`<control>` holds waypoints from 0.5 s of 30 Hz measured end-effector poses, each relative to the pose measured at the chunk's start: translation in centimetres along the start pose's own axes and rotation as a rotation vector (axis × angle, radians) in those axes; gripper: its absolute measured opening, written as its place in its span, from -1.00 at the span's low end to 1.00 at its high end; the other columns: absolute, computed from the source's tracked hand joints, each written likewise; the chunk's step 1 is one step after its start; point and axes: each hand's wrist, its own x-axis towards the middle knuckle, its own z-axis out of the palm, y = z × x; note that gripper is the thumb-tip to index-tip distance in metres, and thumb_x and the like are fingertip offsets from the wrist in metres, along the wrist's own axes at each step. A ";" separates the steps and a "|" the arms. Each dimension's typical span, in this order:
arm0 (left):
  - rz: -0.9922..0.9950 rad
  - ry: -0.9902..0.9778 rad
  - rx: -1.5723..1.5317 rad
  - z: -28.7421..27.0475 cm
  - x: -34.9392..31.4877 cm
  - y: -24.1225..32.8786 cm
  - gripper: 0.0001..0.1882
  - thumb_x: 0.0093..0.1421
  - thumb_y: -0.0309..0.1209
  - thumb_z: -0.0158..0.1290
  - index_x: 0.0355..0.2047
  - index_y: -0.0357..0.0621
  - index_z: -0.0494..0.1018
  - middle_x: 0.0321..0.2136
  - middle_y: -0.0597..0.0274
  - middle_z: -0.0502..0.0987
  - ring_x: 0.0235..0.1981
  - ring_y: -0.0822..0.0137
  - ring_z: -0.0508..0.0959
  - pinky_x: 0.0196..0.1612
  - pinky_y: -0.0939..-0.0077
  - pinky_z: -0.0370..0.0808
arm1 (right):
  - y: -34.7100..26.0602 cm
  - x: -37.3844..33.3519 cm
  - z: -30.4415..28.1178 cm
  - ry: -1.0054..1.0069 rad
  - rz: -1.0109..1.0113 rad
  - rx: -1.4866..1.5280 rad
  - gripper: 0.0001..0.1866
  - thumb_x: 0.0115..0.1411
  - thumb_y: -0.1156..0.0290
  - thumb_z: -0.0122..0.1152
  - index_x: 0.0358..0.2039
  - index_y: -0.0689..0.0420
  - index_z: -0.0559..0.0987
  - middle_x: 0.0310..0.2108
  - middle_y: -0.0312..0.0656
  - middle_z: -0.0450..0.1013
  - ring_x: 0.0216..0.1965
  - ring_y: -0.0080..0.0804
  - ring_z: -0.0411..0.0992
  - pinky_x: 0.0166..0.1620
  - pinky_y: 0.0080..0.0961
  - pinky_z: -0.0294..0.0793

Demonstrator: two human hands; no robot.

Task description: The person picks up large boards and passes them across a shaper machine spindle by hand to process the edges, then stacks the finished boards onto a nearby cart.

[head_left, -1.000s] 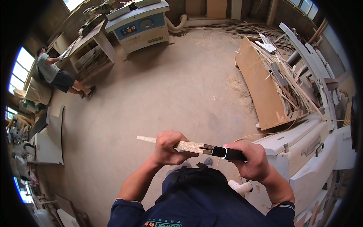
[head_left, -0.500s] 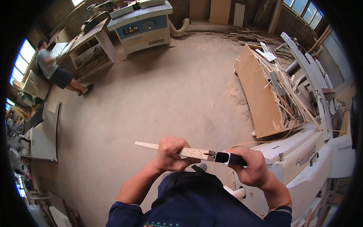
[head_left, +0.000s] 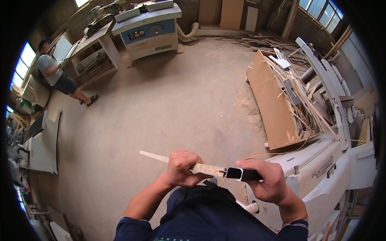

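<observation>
Chipboard, pale and speckled: the strip runs almost level across the body, its free end pointing to the person's left and slightly away, its near end meeting the black tool. The left hand is clamped round the strip at mid-length, so it is the nearer one; the right hand grips the tool, its tip touching the strip's end. Both hands sit close together, above the floor.

Middle of the chipboard strip under the left hand.
</observation>
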 end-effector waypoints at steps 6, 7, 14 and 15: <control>-0.020 0.016 0.045 -0.1 -0.2 0.0 -0.68 -0.32 -0.33 0.36 -0.71 -0.05 0.37 -0.80 0.31 0.36 -0.76 0.27 0.39 -0.67 0.47 0.23 | 0.6 -0.9 0.8 0.008 0.031 0.014 -0.63 -0.08 0.63 0.28 -0.19 0.21 0.49 -0.35 -0.04 0.53 -0.43 -0.13 0.52 -0.40 -0.45 0.49; -0.028 0.018 0.049 -0.1 -0.3 0.1 -0.68 -0.32 -0.33 0.36 -0.71 -0.05 0.37 -0.80 0.31 0.35 -0.77 0.27 0.39 -0.67 0.47 0.23 | 0.7 -1.0 0.9 0.015 0.032 0.012 -0.63 -0.08 0.62 0.27 -0.19 0.22 0.49 -0.35 -0.03 0.53 -0.43 -0.13 0.52 -0.40 -0.45 0.49; -0.040 0.010 0.066 -0.1 -0.4 -0.1 -0.67 -0.35 -0.35 0.35 -0.71 -0.04 0.36 -0.82 0.33 0.30 -0.79 0.28 0.35 -0.67 0.48 0.19 | 1.6 -0.8 1.5 -0.015 -0.043 -0.005 -0.61 -0.08 0.61 0.27 -0.17 0.23 0.46 -0.34 -0.02 0.53 -0.39 -0.13 0.53 -0.38 -0.44 0.50; -0.037 0.011 0.066 0.0 -0.5 -0.1 -0.67 -0.35 -0.34 0.35 -0.72 -0.04 0.35 -0.82 0.33 0.29 -0.79 0.28 0.35 -0.68 0.48 0.19 | 1.6 -0.8 1.5 -0.025 -0.033 -0.002 -0.62 -0.08 0.61 0.27 -0.17 0.23 0.46 -0.33 -0.02 0.53 -0.39 -0.12 0.53 -0.38 -0.44 0.50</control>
